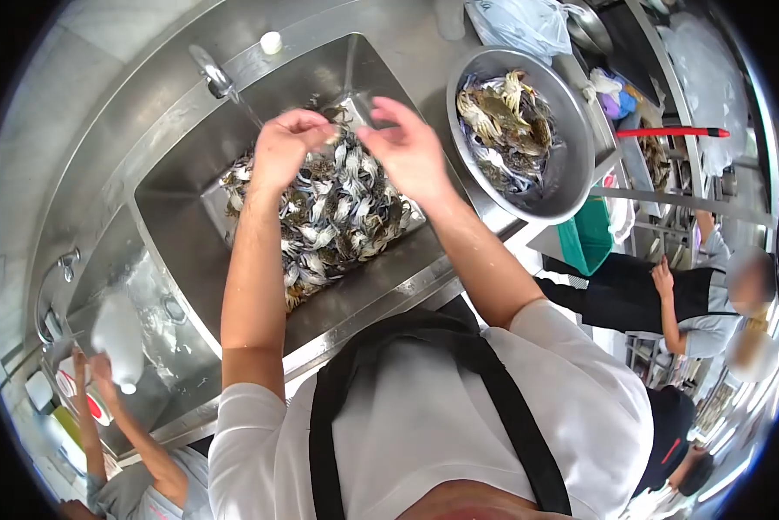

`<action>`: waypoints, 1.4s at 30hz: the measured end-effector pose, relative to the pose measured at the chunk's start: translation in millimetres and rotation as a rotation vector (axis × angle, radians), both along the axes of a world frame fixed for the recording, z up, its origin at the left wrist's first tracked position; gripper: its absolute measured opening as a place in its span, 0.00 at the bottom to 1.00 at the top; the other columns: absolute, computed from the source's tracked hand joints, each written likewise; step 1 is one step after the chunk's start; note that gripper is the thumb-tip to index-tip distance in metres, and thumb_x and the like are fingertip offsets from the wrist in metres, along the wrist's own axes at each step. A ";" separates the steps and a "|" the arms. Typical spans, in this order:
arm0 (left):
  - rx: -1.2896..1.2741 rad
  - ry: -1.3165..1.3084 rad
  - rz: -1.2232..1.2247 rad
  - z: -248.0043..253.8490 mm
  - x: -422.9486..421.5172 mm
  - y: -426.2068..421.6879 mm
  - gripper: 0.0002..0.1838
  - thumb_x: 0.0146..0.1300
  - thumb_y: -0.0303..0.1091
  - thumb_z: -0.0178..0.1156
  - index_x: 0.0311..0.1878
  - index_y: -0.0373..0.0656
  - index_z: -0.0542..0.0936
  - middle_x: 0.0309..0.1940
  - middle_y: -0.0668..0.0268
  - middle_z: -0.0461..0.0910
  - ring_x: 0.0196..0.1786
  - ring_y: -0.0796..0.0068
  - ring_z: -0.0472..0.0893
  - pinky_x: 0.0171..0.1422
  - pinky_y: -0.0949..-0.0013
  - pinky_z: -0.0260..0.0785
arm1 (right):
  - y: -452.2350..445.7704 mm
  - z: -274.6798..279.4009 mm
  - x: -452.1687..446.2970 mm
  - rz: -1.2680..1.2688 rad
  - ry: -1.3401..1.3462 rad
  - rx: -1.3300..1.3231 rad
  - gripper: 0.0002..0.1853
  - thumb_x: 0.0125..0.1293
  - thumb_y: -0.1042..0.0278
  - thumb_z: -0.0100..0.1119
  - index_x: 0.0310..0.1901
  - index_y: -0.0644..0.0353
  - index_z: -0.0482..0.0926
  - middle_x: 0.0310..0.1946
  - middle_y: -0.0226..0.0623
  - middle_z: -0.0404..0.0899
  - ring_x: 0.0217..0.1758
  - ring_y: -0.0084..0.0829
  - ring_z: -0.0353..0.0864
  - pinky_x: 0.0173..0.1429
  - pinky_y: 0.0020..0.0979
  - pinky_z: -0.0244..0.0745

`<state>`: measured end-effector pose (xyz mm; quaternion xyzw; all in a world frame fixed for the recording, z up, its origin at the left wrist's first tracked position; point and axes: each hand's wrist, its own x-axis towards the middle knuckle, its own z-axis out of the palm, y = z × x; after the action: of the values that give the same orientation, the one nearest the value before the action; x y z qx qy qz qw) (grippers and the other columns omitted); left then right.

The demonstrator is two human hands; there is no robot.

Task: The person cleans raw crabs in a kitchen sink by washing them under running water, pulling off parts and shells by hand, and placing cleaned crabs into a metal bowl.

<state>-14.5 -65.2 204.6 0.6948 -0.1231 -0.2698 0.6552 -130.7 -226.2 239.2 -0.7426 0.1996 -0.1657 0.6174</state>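
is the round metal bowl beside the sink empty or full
Partly full: the bowl holds a pile of crabs, with bare wall showing beside them.

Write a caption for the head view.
Left hand and right hand over heaped crabs in a steel sink, more crabs in a bowl alongside.

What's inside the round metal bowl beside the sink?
The bowl holds a pile of crabs, shells and legs showing on top. Whatever lies beneath them is covered.
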 end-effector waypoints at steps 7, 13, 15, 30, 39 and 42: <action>-0.123 0.009 -0.129 3.6 -13.3 -6.6 0.07 0.64 0.23 0.63 0.44 0.38 0.84 0.34 0.69 0.83 0.38 0.81 0.79 0.46 0.74 0.72 | -13.0 -13.0 -4.0 0.055 0.041 0.412 0.08 0.64 0.80 0.63 0.44 0.70 0.81 0.32 0.37 0.84 0.30 0.22 0.81 0.37 0.24 0.79; -0.275 0.241 0.413 -31.3 19.7 15.0 0.10 0.62 0.18 0.59 0.46 0.32 0.80 0.39 0.60 0.83 0.41 0.71 0.83 0.46 0.69 0.79 | -36.6 -15.9 -29.7 0.049 0.007 0.300 0.12 0.63 0.82 0.63 0.49 0.68 0.80 0.34 0.35 0.83 0.33 0.22 0.82 0.41 0.24 0.80; -0.278 0.247 0.476 -32.9 23.1 24.3 0.09 0.64 0.20 0.61 0.47 0.31 0.80 0.39 0.59 0.83 0.39 0.70 0.84 0.47 0.68 0.81 | -36.5 -13.2 -35.4 0.069 0.008 0.274 0.10 0.64 0.80 0.63 0.47 0.69 0.81 0.34 0.35 0.84 0.33 0.22 0.82 0.42 0.24 0.80; 0.700 -0.231 0.150 -226.5 -21.1 62.4 0.14 0.64 0.39 0.57 0.38 0.37 0.85 0.32 0.51 0.86 0.36 0.51 0.85 0.43 0.54 0.78 | -90.8 -124.1 135.4 -0.550 -0.213 0.652 0.11 0.59 0.86 0.50 0.42 0.67 0.77 0.26 0.38 0.78 0.25 0.31 0.77 0.30 0.31 0.78; 1.015 -0.255 -0.185 -264.7 -154.5 45.6 0.22 0.63 0.38 0.59 0.58 0.40 0.75 0.57 0.53 0.75 0.63 0.51 0.73 0.66 0.56 0.69 | -4.8 -196.3 -5.6 0.127 0.208 0.093 0.07 0.67 0.78 0.58 0.44 0.64 0.82 0.32 0.32 0.83 0.33 0.24 0.80 0.39 0.26 0.77; 1.061 -0.260 -0.198 -256.0 -147.0 21.4 0.20 0.63 0.37 0.60 0.57 0.41 0.74 0.57 0.53 0.74 0.63 0.52 0.73 0.67 0.56 0.67 | 19.3 -206.8 -58.0 0.261 0.413 0.012 0.07 0.61 0.71 0.66 0.40 0.63 0.84 0.34 0.37 0.86 0.37 0.28 0.83 0.47 0.29 0.78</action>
<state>-161.5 -43.9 -51.4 0.9422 -0.1151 -0.2672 0.1663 -188.7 -207.0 32.3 -0.7766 0.2252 0.0720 0.5840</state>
